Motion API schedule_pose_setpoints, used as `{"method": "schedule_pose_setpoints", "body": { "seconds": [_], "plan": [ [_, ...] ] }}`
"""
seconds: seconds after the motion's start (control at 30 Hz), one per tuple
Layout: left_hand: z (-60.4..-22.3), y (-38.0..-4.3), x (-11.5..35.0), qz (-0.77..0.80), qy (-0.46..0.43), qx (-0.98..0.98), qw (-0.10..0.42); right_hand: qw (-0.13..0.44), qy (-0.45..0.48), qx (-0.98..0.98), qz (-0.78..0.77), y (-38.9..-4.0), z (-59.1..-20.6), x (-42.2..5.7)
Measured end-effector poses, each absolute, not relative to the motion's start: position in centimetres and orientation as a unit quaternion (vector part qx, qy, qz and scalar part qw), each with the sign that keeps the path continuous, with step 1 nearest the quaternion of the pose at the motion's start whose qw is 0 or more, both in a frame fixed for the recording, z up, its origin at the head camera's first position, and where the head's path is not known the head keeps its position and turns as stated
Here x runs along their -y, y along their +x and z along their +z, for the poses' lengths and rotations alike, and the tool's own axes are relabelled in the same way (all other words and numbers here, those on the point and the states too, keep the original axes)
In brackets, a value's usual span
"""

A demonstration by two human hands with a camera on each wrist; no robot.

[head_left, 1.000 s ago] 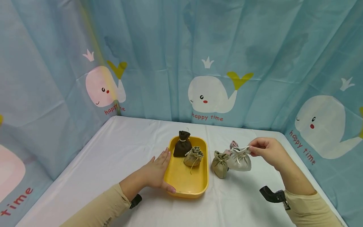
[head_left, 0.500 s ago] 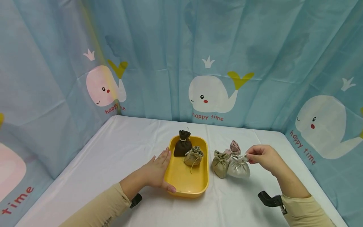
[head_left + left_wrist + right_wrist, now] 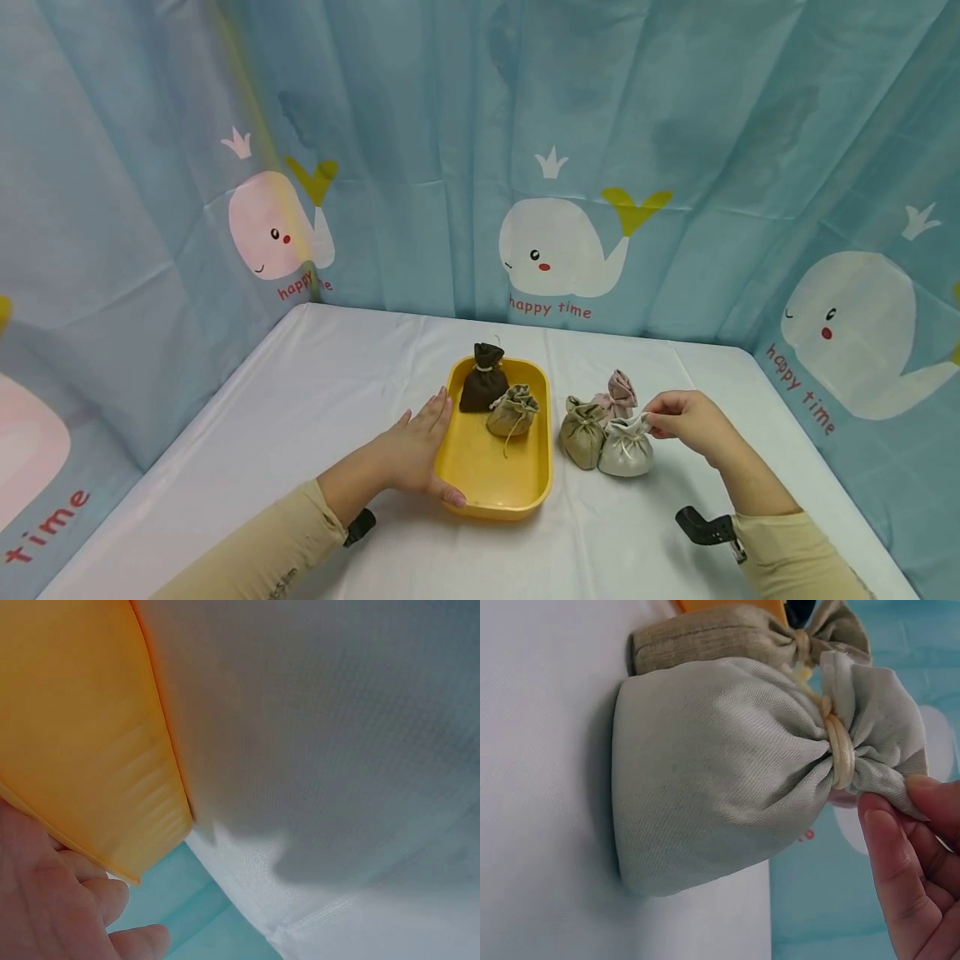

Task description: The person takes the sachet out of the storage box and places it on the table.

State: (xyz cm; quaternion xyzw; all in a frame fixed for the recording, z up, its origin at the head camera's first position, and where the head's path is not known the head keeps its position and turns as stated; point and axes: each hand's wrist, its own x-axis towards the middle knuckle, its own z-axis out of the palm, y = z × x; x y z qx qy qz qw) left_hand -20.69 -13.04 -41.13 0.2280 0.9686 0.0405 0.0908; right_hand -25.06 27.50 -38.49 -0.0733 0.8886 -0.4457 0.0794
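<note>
My right hand [image 3: 688,423] pinches the gathered top of a white drawstring pouch [image 3: 626,450] between thumb and fingers. In the right wrist view the pouch [image 3: 720,772] stands with its base at the white cloth, its neck tied with a cream cord. Left of it is an olive-tan pouch [image 3: 582,435], and a pink pouch [image 3: 618,395] is partly hidden behind them. My left hand [image 3: 411,450] lies with straight, spread fingers along the left rim of a yellow tray [image 3: 480,483]. Inside the tray are a dark brown pouch [image 3: 483,385] and a tan pouch [image 3: 513,413].
A white cloth [image 3: 360,358] covers the table. Blue curtains [image 3: 405,167] printed with whales rise behind and at both sides. A black wrist strap piece [image 3: 703,527] sticks out from the right sleeve.
My right hand has lowered the white pouch and brought it slightly left, beside the olive-tan one. More of the pink pouch now shows. The left hand has stayed at the tray.
</note>
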Motion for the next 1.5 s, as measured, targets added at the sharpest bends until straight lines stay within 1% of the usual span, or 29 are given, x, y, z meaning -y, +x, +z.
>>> {"method": "schedule_pose_setpoints", "body": {
  "seconds": [0.37, 0.7, 0.93, 1.2, 1.5],
  "plan": [
    [-40.9, -20.8, 13.0, 0.045, 0.223, -0.969, 0.098, 0.09, -0.042, -0.9, -0.424, -25.7, -39.3, -27.7],
    [-41.0, -20.8, 13.0, 0.046, 0.226, -0.968, 0.096, 0.098, -0.065, -0.901, -0.417, -25.5, -38.9, -28.1],
    [-41.1, -20.7, 13.0, 0.054, 0.226, -0.968, 0.098, 0.085, -0.104, -0.916, -0.377, -25.3, -38.0, -28.6],
    [-41.2, -20.7, 13.0, 0.054, 0.225, -0.968, 0.1, 0.063, -0.131, -0.912, -0.385, -25.4, -36.7, -28.9],
    [-41.0, -20.6, 13.1, 0.056, 0.225, -0.967, 0.101, 0.048, -0.154, -0.914, -0.372, -26.0, -35.8, -27.4]
  ]
}}
